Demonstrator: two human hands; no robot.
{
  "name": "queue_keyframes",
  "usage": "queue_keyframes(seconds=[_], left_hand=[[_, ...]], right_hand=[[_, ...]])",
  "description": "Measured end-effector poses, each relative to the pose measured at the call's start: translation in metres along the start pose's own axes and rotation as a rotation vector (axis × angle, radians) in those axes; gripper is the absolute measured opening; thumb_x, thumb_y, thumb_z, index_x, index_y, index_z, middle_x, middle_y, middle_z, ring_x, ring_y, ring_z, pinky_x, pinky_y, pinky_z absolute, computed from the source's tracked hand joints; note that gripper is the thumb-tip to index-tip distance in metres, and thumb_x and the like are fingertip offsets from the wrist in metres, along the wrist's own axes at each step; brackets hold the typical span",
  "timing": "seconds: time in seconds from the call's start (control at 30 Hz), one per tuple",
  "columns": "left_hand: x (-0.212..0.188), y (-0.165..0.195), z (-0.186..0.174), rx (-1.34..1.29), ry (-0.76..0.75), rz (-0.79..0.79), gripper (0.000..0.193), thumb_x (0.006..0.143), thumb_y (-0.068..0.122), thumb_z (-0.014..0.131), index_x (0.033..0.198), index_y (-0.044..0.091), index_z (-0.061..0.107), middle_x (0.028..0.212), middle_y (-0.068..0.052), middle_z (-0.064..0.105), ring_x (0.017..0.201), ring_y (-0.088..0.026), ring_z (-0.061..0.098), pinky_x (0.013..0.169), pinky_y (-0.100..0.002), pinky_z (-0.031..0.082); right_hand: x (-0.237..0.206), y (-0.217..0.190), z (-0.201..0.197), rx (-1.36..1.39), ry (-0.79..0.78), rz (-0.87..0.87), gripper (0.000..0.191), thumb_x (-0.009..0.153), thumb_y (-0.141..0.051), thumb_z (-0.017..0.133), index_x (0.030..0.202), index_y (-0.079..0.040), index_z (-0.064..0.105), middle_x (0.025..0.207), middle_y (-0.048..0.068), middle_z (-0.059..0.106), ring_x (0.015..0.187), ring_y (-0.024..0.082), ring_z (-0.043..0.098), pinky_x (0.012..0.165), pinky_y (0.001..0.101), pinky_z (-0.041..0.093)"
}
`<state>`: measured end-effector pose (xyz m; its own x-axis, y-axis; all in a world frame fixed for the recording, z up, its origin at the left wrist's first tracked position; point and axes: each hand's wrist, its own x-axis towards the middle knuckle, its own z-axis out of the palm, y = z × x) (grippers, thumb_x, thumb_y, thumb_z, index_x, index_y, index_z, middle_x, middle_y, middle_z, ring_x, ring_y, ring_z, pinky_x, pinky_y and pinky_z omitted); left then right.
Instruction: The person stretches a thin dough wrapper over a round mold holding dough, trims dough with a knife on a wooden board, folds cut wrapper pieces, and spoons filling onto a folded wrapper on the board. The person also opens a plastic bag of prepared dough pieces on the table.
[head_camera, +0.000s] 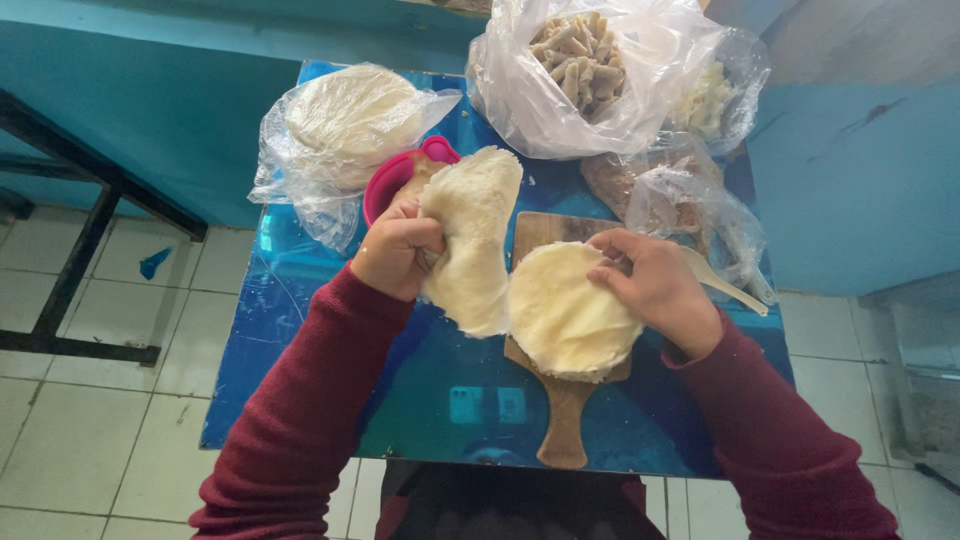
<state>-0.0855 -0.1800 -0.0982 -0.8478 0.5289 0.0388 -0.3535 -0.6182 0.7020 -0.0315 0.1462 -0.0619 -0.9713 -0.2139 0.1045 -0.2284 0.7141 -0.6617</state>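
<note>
The left hand (395, 250) is clenched on a floppy round wrapper (470, 240), lifted at 10 o'clock of the wooden paddle board (565, 420). The right hand (655, 285) presses curled fingers on the wrapper stack (565, 315) lying on that board. A pink bowl (385, 185) sits at 11 o'clock, a bag of rolls (580, 70) at 12.

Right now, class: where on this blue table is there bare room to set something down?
Free: the near edge of the blue table beside the wooden board handle, and the left strip below the bagged wrappers. Crowded: the far end, packed with plastic bags.
</note>
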Motion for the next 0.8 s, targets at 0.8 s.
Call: queue_keyframes(seconds=[0.8], left_hand=[[-0.004,-0.064,0.075,0.256,-0.185,0.004,0.079,0.09,-0.01,0.042,0.165,0.002,0.022,0.148,-0.009,0.053,0.131,-0.013,0.056,0.113,-0.032,0.046]], right_hand=[[-0.03,-0.052,0.012,0.44,0.186,-0.029,0.014,0.1,-0.012,0.067,0.112,-0.006,0.064,0.1,0.004,0.069,0.093,0.016,0.063,0.082,0.0304,0.053]])
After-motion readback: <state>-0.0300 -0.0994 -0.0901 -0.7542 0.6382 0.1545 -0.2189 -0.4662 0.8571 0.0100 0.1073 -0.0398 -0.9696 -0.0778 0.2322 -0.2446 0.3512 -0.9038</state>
